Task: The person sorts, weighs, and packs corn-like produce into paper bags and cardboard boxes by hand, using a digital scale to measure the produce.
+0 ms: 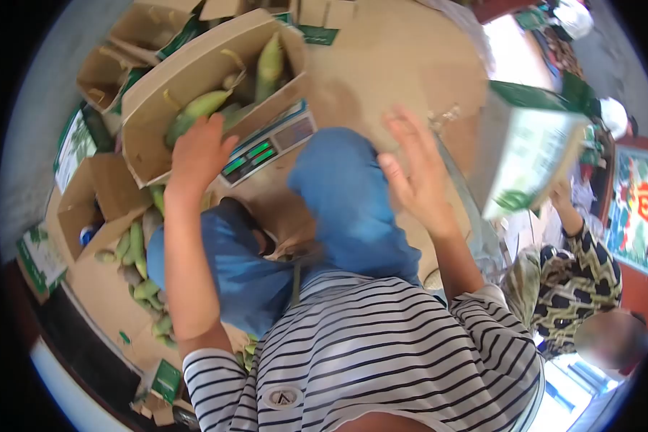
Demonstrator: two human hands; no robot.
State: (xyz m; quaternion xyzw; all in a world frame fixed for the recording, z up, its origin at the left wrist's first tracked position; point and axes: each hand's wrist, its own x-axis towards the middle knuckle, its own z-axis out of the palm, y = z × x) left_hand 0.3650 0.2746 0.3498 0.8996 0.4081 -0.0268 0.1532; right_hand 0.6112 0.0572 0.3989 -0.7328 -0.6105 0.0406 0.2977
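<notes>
My left hand [199, 153] reaches over the near wall of a cardboard box [140, 147], its fingertips right at a long green melon [207, 105] and its thumb apart. Another long green melon [270, 66] leans at the box's far right end, with more partly hidden between them. Along the box's near side is a digital scale [289, 135] with lit green displays. My right hand [416, 171] is raised to the right of my knee, slightly blurred, fingers stretched out and holding nothing.
Loose green melons [138, 245] lie at the left beside an open carton [115, 189]. More cartons [147, 30] stand behind the box. At right a person [576, 277] has a hand at a green and white carton [529, 155].
</notes>
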